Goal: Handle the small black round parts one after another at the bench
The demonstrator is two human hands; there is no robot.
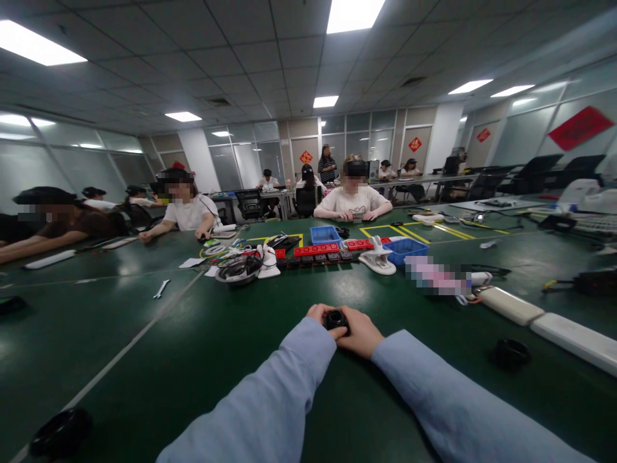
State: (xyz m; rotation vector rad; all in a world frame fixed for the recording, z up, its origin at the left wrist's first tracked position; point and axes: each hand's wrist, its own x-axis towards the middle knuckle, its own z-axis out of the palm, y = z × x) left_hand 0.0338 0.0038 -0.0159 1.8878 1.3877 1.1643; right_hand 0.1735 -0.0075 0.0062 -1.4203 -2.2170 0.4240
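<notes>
Both of my hands meet around a small black ring-shaped part (336, 318) just above or on the green tabletop; its round opening faces up toward me. My left hand (320, 314) closes on its left side, with the fingers curled around the far edge. From the right, my right hand (359, 328) wraps it, the thumb lying along the near side. A second black round part (511, 354) sits on the table to the right. Another black ring-shaped part (62, 432) lies at the near left.
Ahead stand red power strips (315, 250), a blue bin (324, 235), another blue bin (405, 249), a white clamp-like base (378, 257) and coiled cables (238, 267). A wrench (161, 289) lies left. Long white housings (576, 337) line the right. Co-workers sit across the table.
</notes>
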